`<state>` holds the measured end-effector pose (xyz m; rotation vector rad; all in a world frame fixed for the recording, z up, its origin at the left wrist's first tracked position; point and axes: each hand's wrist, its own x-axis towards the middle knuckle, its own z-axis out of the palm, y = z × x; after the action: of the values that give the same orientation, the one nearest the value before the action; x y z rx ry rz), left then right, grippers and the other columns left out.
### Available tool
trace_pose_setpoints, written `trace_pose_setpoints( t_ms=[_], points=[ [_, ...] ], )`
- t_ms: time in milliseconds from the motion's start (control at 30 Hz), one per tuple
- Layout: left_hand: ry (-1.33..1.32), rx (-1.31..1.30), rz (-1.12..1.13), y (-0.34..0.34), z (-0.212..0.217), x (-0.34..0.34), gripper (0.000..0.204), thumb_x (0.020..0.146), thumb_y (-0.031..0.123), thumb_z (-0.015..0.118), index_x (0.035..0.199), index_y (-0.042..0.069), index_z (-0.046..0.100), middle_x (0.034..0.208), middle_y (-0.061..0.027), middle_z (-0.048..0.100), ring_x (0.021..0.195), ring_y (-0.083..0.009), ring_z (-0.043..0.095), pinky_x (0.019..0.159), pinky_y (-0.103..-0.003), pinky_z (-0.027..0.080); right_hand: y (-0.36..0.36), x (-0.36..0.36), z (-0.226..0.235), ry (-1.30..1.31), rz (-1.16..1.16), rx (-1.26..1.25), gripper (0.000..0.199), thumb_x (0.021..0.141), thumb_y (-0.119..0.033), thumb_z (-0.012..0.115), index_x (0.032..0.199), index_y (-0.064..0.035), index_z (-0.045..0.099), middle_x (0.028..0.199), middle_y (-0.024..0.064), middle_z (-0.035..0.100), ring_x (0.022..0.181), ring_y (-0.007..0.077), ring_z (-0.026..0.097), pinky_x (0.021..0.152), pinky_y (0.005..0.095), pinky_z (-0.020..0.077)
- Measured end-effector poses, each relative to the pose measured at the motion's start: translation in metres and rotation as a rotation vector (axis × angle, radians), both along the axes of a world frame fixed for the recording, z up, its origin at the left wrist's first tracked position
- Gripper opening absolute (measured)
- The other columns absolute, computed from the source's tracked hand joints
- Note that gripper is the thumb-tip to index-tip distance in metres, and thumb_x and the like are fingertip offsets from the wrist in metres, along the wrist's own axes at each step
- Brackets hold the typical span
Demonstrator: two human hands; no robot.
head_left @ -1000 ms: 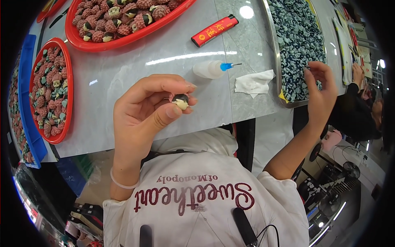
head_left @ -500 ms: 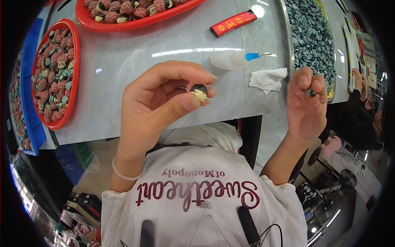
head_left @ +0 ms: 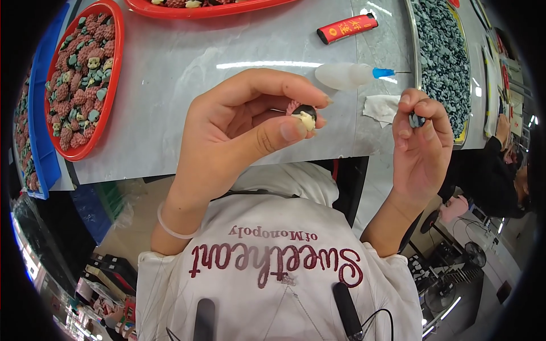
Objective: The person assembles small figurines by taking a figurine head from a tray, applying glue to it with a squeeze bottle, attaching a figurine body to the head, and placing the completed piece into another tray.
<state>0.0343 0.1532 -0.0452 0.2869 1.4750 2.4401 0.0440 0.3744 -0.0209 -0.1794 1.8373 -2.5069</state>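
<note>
Above the table's near edge, my left hand [head_left: 219,133] pinches a small pink, black and cream figurine [head_left: 307,117] between thumb and fingers. Farther right, my right hand [head_left: 422,156] is closed at the fingertips on a small dark blue-grey piece [head_left: 417,120]. It hovers by the near end of a metal-edged tray [head_left: 416,48] full of similar dark pieces [head_left: 442,68]. A white squeeze bottle [head_left: 344,76] with a blue needle tip lies beyond my hands. Beside my right hand is a crumpled white cloth [head_left: 380,108].
A red oval basin [head_left: 119,54] of pink and grey-green pieces stands left, beside a blue tray [head_left: 50,162]. Another red basin [head_left: 210,11] is at the far edge. A red, black-ended flat case [head_left: 347,28] lies behind the bottle. Another person [head_left: 489,170] sits at right.
My left hand has moved right with the figurine, closer to my right hand. The right hand has turned slightly, showing more of its dark piece. The whole view has shifted a little.
</note>
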Motion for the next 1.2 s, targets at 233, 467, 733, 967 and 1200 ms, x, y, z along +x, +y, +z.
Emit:
trace_pose_setpoints(
  t_ms=[233,467,733,967,1200],
  points=[
    [0.026,0.011,0.0,0.001,0.0,-0.001,0.031,0.076,0.016,0.064,0.096,-0.003,0.052,0.092,-0.0158,0.056,0.078,-0.0199,0.059,0.066,-0.026,0.049,-0.016,0.002,0.004,0.093,0.054,0.1,0.022,0.077,-0.006,0.057,0.094,0.0074,0.053,0.094,0.0193,0.053,0.069,0.0132,0.052,0.055,0.0196,0.0428],
    [0.003,0.075,0.0,0.002,-0.004,0.0,0.031,0.075,0.015,0.065,0.096,-0.003,0.052,0.093,-0.0161,0.056,0.078,-0.0206,0.061,0.065,-0.026,0.051,-0.037,0.003,0.012,0.15,0.058,0.237,0.023,0.072,-0.005,0.063,0.092,0.0019,0.053,0.092,0.0181,0.051,0.069,0.0168,0.051,0.052,0.0202,0.0428],
    [-0.003,0.084,0.062,0.003,-0.004,0.001,0.037,0.068,0.022,0.07,0.091,-0.002,0.053,0.088,-0.0133,0.057,0.075,-0.016,0.059,0.063,-0.025,0.053,-0.053,-0.004,0.014,0.433,0.022,0.513,0.028,0.062,0.01,0.064,0.088,0.0053,0.053,0.087,0.0207,0.056,0.076,0.0253,0.057,0.065,0.0275,0.0469],
    [-0.062,0.092,0.052,0.001,0.0,0.002,0.039,0.066,0.024,0.071,0.089,-0.003,0.054,0.08,-0.0106,0.058,0.068,-0.0124,0.057,0.056,-0.022,0.052,-0.053,-0.006,0.019,0.602,0.009,0.735,0.025,0.06,0.005,0.07,0.081,0.0047,0.056,0.079,0.0197,0.059,0.071,0.0247,0.06,0.061,0.0269,0.0477],
    [-0.085,0.067,0.036,0.001,0.003,0.0,0.038,0.064,0.024,0.073,0.087,-0.002,0.056,0.077,-0.0083,0.057,0.067,-0.0092,0.055,0.057,-0.019,0.047,-0.056,-0.009,0.016,0.735,-0.016,0.801,0.024,0.06,0.001,0.071,0.08,0.0036,0.057,0.079,0.0198,0.059,0.066,0.0218,0.06,0.052,0.0234,0.0479]
  ],
)
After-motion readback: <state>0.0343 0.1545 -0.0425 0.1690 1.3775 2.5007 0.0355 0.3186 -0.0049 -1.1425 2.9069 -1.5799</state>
